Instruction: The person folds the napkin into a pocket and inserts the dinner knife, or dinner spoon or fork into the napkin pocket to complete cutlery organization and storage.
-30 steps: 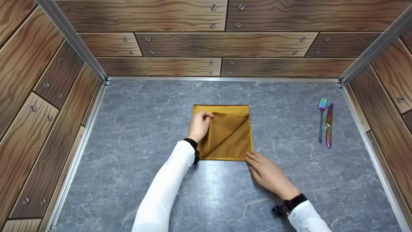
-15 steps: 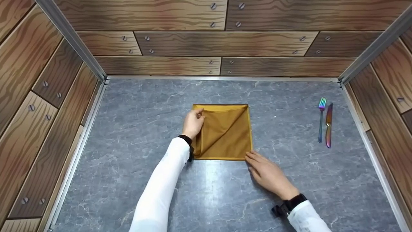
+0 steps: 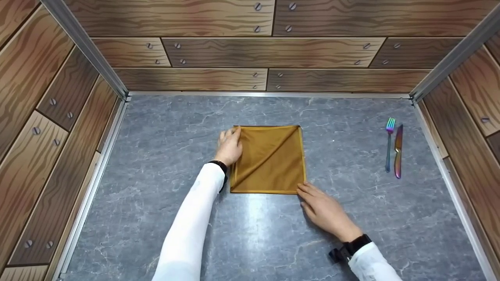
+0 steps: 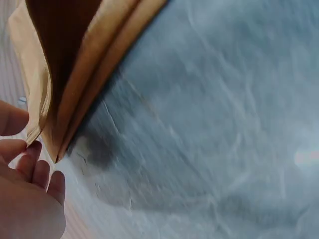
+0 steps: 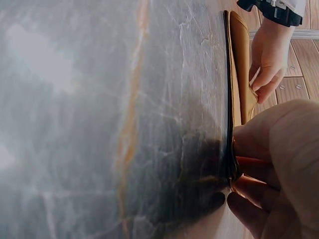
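Observation:
A mustard-brown cloth napkin (image 3: 269,160) lies folded into a square on the grey marbled tabletop, with a diagonal crease across its top layer. At its far left corner, my left hand (image 3: 229,146) pinches the tip of the upper layer between thumb and fingers. The left wrist view shows this raised napkin corner (image 4: 35,109) standing a little apart from the layers beneath. My right hand (image 3: 322,208) rests its extended fingers on the near right corner. From the right wrist, the napkin edge (image 5: 234,74) runs away toward the left hand (image 5: 271,59).
A rainbow-tinted fork (image 3: 389,144) and a matching knife (image 3: 398,152) lie side by side at the right of the tabletop (image 3: 164,128). Wood-patterned walls (image 3: 218,52) with metal edging enclose the back and both sides.
My left hand has drawn the napkin's upper layer outward to the left and slightly away, so it now covers nearly the whole square. The right hand has stayed at its corner.

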A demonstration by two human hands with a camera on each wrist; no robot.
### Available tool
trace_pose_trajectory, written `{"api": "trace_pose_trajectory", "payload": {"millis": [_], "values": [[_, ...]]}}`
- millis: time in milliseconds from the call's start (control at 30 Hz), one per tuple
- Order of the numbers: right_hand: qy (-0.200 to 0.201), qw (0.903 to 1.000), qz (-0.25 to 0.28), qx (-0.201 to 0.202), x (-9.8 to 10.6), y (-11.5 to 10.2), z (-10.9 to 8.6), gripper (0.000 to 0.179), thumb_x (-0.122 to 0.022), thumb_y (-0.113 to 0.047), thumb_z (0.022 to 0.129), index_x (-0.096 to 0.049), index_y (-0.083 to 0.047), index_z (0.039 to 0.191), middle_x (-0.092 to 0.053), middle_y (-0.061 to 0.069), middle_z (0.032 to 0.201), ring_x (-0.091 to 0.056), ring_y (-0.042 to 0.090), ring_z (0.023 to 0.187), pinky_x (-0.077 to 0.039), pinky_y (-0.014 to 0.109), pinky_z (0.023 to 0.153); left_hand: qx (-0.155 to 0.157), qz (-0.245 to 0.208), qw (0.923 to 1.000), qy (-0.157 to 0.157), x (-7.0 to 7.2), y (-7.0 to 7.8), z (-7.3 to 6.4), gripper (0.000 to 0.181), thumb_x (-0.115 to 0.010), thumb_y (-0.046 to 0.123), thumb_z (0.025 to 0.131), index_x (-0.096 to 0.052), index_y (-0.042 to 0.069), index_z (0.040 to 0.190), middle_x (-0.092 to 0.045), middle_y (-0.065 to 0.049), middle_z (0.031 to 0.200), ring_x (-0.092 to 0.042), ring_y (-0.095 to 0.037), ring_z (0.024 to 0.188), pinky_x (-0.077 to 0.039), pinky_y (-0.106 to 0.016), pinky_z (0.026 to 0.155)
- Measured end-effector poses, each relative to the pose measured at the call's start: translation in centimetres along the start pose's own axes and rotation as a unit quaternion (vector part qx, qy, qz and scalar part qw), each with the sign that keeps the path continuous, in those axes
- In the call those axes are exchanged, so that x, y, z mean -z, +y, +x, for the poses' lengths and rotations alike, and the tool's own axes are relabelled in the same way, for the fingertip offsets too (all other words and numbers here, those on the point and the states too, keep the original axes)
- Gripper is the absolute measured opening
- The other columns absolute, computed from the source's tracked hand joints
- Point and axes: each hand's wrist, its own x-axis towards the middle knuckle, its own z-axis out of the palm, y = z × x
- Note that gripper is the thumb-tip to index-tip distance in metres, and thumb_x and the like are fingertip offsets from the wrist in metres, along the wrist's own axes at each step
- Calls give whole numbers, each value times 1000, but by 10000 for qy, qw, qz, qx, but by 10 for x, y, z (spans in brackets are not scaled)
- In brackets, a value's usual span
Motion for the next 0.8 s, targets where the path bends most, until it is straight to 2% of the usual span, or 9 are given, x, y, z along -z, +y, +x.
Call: {"api": "trace_pose_trajectory", "payload": {"millis": [100, 200, 433, 800], "values": [[-2, 10000, 8, -6, 0, 0, 0, 45, -65, -18, 101, -60, -2, 142, -53, 10, 151, -43, 31, 144, -39, 52, 113, 106, 218, 9994, -250, 0, -1, 1, 60, -55, 10, 101, -38, 4, 158, -45, -15, 153, -35, -37, 139, -29, -51, 115], [14, 10000, 34, 3, 0, -1, 0, 44, -65, -18, 101, -60, -2, 142, -53, 10, 151, -43, 31, 144, -39, 52, 113, 109, 402, 9985, -360, 0, -1, 1, 63, -55, 10, 100, -34, 4, 159, -42, -14, 156, -33, -36, 142, -29, -51, 116], [53, 10000, 32, 35, 0, 0, 0, 45, -66, -18, 100, -60, -1, 142, -53, 11, 151, -43, 31, 143, -39, 53, 113, -6, 863, 9955, -405, -1, -2, 4, 65, -55, 10, 98, -34, 4, 159, -41, -14, 157, -35, -36, 142, -30, -50, 116], [95, 9999, 38, 84, 0, 0, 0, 45, -67, -17, 99, -60, -1, 141, -53, 12, 150, -44, 32, 143, -39, 53, 113, 8, 1278, 9909, -421, -7, -5, 6, 68, -57, 15, 98, -31, 4, 160, -39, -14, 157, -34, -35, 143, -31, -49, 116]]}}
